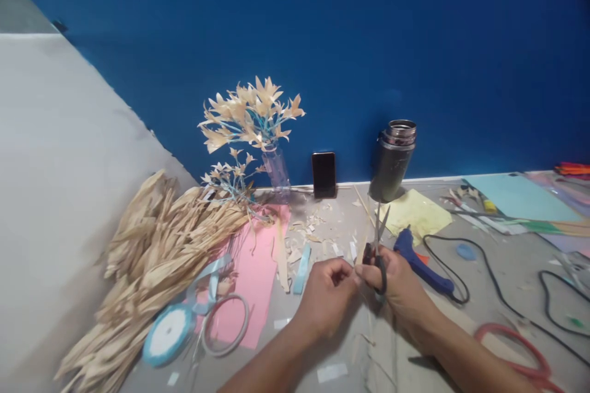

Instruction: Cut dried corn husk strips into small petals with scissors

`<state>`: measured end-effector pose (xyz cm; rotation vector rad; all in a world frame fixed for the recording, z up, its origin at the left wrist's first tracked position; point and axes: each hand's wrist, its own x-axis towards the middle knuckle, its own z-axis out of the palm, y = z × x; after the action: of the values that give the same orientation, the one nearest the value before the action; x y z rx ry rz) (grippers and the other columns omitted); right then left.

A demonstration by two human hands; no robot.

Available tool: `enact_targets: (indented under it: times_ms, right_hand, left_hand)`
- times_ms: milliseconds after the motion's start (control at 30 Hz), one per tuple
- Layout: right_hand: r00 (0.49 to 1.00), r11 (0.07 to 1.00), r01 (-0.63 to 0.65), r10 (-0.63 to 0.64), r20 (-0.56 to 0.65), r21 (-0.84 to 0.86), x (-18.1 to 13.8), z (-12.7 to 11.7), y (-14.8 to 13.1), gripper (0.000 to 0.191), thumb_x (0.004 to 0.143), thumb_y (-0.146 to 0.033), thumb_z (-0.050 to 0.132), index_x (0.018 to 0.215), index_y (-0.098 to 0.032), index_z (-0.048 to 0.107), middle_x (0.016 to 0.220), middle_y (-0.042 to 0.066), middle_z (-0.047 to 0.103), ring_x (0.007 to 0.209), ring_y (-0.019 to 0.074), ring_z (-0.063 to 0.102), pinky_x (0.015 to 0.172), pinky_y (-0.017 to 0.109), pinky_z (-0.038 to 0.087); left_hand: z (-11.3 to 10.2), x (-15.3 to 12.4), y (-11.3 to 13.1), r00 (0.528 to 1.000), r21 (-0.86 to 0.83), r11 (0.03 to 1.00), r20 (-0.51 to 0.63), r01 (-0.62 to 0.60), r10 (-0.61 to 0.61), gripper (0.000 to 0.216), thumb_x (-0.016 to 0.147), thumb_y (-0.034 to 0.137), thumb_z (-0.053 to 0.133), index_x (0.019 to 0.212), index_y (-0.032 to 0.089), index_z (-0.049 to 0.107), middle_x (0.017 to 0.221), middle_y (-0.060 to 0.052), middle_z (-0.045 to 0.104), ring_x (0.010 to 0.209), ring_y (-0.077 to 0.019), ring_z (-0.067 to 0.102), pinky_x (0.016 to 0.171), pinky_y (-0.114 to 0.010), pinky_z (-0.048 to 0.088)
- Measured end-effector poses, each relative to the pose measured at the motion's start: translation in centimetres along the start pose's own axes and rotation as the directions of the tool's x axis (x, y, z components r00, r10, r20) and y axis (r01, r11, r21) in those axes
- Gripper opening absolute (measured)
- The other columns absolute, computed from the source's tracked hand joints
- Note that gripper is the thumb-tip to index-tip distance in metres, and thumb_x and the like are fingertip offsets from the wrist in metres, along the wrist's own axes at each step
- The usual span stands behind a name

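Note:
My right hand (399, 285) is closed round the handles of a pair of scissors (378, 239), blades pointing up and away. My left hand (328, 295) sits just left of it, fingers pinched on a thin pale strip of dried leaf (362, 245) held beside the blades. The two hands touch at the fingertips. Small pale cuttings (308, 230) lie scattered on the grey table beyond them.
A heap of dried husk leaves (152, 252) lies left, by a blue ribbon spool (168, 331), tape ring (225, 331) and pink paper (251, 276). Behind stand a vase of husk flowers (253, 116), a phone (324, 174) and a metal flask (393, 159). A blue glue gun (421, 264) with cables lies right.

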<state>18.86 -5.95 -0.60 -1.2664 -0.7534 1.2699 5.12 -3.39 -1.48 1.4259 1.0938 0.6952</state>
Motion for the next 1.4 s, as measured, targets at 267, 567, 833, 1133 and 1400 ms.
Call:
enact_targets:
  times_ms: [267,567,833,1133,1400]
  right_hand:
    - [0.979,0.987,-0.146,0.134,0.157,0.066,-0.2,-0.6,-0.1,0.020,0.060,-0.023,0.078,0.065,-0.018,0.059,0.054,-0.006,0.048,0.049,0.0095,0.041,0.048,0.023,0.032]
    - [0.990,0.948,-0.081,0.041,0.133,0.309,1.5,-3.6,-2.2,0.022,0.063,-0.025,0.084,0.073,-0.017,0.066,0.061,-0.005,0.048,0.049,0.0065,0.028,0.045,0.020,0.024]
    - [0.986,0.991,-0.068,0.049,0.158,0.118,-0.7,-0.1,0.3,0.025,0.065,-0.025,0.083,0.070,-0.018,0.060,0.057,-0.006,0.048,0.052,0.0089,0.039,0.047,0.021,0.031]
    - [0.972,0.964,-0.125,0.071,0.225,0.233,-0.5,-1.3,-0.3,0.023,0.063,-0.027,0.082,0.071,-0.017,0.063,0.060,-0.004,0.047,0.052,0.0095,0.035,0.047,0.022,0.029]
    - [0.992,0.976,-0.024,-0.003,0.122,0.216,0.7,-2.0,-0.9,0.022,0.065,-0.028,0.082,0.074,-0.018,0.064,0.062,-0.003,0.054,0.052,0.0092,0.036,0.047,0.022,0.028]
  left_hand:
    - [-2.1,-0.2,0.5,0.972,0.026,0.999,0.232,-0.033,0.026,0.013,0.072,0.019,0.061,0.060,0.016,0.056,0.056,0.005,0.046,0.055,-0.0087,0.037,0.053,-0.022,0.026]
    - [-4.4,-0.9,1.2,0.947,-0.091,0.987,0.306,0.134,-0.101,0.022,0.069,0.032,0.072,0.066,0.017,0.057,0.052,0.003,0.053,0.047,-0.0092,0.045,0.047,-0.022,0.029]
    - [-2.8,-1.3,1.5,0.988,-0.166,0.981,0.133,0.099,-0.077,0.024,0.068,0.034,0.070,0.062,0.017,0.055,0.053,0.003,0.052,0.048,-0.0087,0.045,0.049,-0.021,0.033]
    - [-3.3,-1.2,0.7,0.957,-0.175,0.978,0.284,0.114,-0.061,0.034,0.065,0.041,0.079,0.062,0.016,0.057,0.051,0.003,0.052,0.045,-0.0081,0.044,0.046,-0.021,0.029]
    - [-3.4,-0.3,-0.9,0.973,-0.326,0.939,0.230,0.106,-0.030,0.041,0.063,0.044,0.085,0.065,0.014,0.057,0.054,0.002,0.056,0.048,-0.0090,0.050,0.051,-0.022,0.035]
